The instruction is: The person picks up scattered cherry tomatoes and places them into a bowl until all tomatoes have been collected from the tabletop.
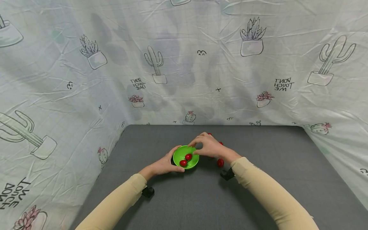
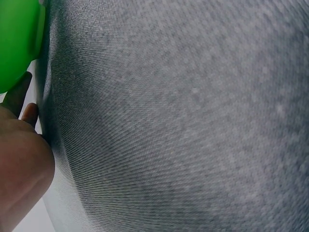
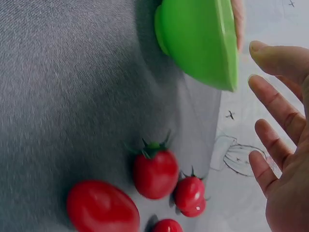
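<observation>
A green bowl [image 1: 179, 153] stands on the grey table with two small red tomatoes [image 1: 188, 157] inside it. My left hand [image 1: 165, 163] grips the bowl from its left side, thumb along the near rim and fingers round the far side. Over the bowl's right rim is my right hand [image 1: 209, 146], thumb and fingers apart. In the right wrist view, nothing is between those fingers [image 3: 276, 137]. Several more tomatoes [image 3: 155, 174] lie to the right of the bowl, below the right hand, some with green stalks; in the head view that hand partly hides them.
The grey tabletop [image 1: 189, 204] spreads around the bowl. A pale cloth [image 1: 178, 73] printed with cactus drawings hangs behind the table and along its sides. Dark wrist cameras [image 1: 148, 192] sit under both sleeves, close above the table.
</observation>
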`<state>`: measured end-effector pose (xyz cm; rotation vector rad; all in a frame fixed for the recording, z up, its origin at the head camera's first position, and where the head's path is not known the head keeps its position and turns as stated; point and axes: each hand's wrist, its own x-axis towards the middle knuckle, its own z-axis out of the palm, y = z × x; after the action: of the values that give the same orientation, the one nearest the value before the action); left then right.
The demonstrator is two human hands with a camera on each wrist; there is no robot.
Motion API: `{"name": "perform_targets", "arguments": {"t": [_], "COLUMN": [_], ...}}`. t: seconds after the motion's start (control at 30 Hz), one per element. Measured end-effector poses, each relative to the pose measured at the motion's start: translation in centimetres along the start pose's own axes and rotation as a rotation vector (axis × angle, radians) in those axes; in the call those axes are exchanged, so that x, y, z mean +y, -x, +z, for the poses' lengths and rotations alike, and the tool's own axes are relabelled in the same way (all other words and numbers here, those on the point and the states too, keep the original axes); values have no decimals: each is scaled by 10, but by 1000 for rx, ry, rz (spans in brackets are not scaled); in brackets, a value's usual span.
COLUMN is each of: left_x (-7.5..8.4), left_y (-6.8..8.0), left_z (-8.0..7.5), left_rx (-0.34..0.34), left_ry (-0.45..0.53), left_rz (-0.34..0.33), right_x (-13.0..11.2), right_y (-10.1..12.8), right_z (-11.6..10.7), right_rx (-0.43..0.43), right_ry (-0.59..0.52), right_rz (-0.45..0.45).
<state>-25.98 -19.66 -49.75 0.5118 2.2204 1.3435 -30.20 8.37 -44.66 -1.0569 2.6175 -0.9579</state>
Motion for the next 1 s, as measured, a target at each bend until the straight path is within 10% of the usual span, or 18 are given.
{"name": "perform_targets", "arguments": {"t": [1.0], "left_x": [-7], "left_y": [5], "left_z": [4], "left_rx": [30], "left_ry": [-60], "left_rz": [4], "right_x": [33], "right_y": [78], "right_z": [-53], "right_rx": [178], "right_ry": [-79], "right_rz": [159]}}
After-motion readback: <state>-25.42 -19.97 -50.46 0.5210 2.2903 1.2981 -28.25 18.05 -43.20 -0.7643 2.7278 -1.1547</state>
